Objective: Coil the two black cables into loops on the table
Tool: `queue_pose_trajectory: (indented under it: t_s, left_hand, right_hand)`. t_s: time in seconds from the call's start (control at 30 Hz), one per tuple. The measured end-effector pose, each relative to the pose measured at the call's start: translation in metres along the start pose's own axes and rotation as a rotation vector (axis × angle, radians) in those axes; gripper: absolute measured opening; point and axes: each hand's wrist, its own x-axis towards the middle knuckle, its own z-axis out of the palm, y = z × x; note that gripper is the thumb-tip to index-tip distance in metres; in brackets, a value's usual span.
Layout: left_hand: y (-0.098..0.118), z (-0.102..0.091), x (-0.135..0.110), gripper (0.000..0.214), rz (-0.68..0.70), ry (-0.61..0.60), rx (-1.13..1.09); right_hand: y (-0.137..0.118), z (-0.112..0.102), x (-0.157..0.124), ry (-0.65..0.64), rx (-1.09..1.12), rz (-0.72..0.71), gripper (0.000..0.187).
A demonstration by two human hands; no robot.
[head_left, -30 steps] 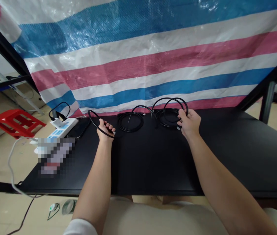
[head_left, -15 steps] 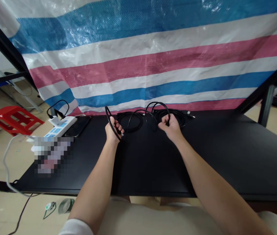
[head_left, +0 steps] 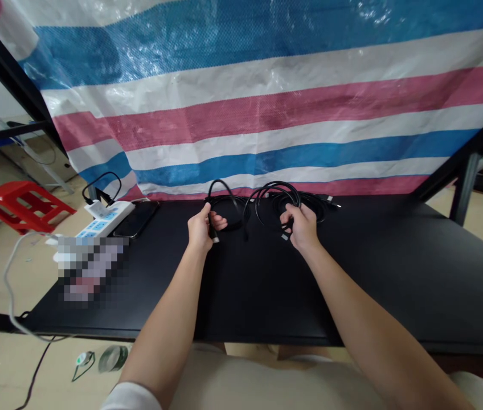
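A black cable (head_left: pixel 276 184) runs in loops between my two hands above the black table (head_left: pixel 258 285). My left hand (head_left: pixel 202 228) is closed around one end of it, where a metal-tipped plug (head_left: pixel 215 240) sticks out below the fingers. Several loops are pinched in my right hand (head_left: pixel 302 226), and a light connector tip (head_left: pixel 285 236) shows just under its fingers. Behind the right hand lies a coiled bundle of black cable (head_left: pixel 316 206) with plug ends. Another black coil (head_left: pixel 224 200) rests behind the left hand, partly hidden.
At the table's left end are a white power strip (head_left: pixel 111 219) with a plugged-in charger, a dark phone (head_left: pixel 138 220) and a blurred-out item (head_left: pixel 96 270). A red stool (head_left: pixel 25 205) stands beyond. Striped plastic sheeting (head_left: pixel 267 114) hangs behind the table.
More loops of cable are now gathered in my right hand, with a connector tip visible there. My left hand has shifted slightly right, and its cable has dropped from beside the wrist.
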Motion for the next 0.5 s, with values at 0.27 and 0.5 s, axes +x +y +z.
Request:
queue_pose_trajectory:
  t_s: [0.27, 0.5]
  left_hand:
    - [-0.015, 0.003, 0.000, 0.036, 0.029, -0.094, 0.012]
    - [-0.042, 0.024, -0.022, 0.029, -0.142, -0.099, -0.038]
  right_hand:
    - [-0.011, 0.002, -0.002, -0.167, 0.340, 0.200, 0.060]
    - [-0.007, 0.015, -0.007, -0.183, 0.491, 0.336, 0.066]
